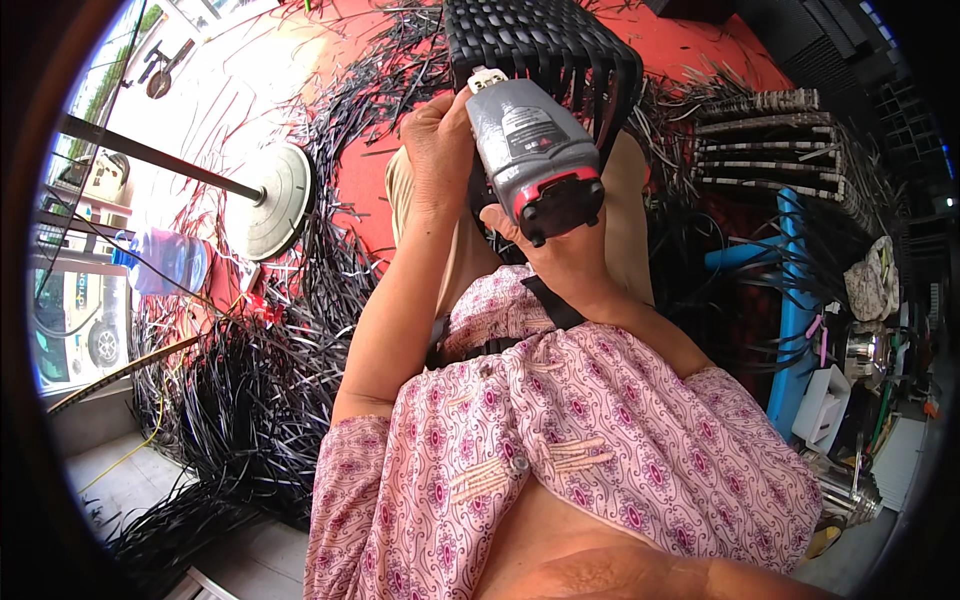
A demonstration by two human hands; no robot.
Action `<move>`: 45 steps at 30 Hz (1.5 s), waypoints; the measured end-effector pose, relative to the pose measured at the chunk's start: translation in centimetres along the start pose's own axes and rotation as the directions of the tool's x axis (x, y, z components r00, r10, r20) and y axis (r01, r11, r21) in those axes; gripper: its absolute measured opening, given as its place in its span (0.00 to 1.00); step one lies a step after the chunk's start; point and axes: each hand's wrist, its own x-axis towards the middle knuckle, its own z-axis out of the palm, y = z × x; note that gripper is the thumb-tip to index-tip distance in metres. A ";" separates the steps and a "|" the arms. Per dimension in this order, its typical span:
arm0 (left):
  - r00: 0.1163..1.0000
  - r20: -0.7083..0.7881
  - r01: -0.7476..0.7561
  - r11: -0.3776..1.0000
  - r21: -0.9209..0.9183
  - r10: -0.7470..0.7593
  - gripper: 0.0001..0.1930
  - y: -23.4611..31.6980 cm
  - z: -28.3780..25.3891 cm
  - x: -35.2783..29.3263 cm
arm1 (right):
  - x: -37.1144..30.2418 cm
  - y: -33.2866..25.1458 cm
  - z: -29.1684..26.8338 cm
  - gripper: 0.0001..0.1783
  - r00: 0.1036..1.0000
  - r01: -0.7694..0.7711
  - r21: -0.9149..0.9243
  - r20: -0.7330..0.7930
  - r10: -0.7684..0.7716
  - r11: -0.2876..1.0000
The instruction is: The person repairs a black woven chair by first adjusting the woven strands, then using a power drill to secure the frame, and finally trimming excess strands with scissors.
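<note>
A grey cordless power tool (535, 140) with red trim and a black lower end is gripped from below by my right hand (568, 262). Its pale nose points away from me, close to the lower left corner of a woven black basket (535, 40). Beside that nose, the fingers of my left hand (440, 150) are closed near the basket's corner; what they pinch is hidden. Loose black strips hang from the basket's side, partly behind the tool. The basket sits at my knees, its far part cut off by the picture's upper edge.
Heaps of black strips (240, 400) cover the red floor (365, 190) around me. On the left stand a round pole base (285, 205) and a blue water jug (170, 262). At right are stacked woven pieces (770, 150) and a blue plastic frame (795, 300).
</note>
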 end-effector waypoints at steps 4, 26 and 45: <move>1.000 -0.001 0.002 1.000 0.009 -0.002 0.08 -0.7 -0.4 0.3 | -0.1 0.9 0.0 0.10 0.995 0.100 -0.110 0.035 -0.097 0.989; 0.995 -0.083 -0.046 0.998 0.050 0.050 0.20 0.9 1.0 -0.2 | 0.1 -0.1 0.5 0.23 0.998 0.007 -0.119 0.068 0.001 0.993; 0.997 -0.020 -0.076 0.997 0.004 0.076 0.19 1.6 0.8 -0.4 | 1.0 -1.4 -0.3 0.19 0.987 0.159 -0.256 0.075 -0.145 0.954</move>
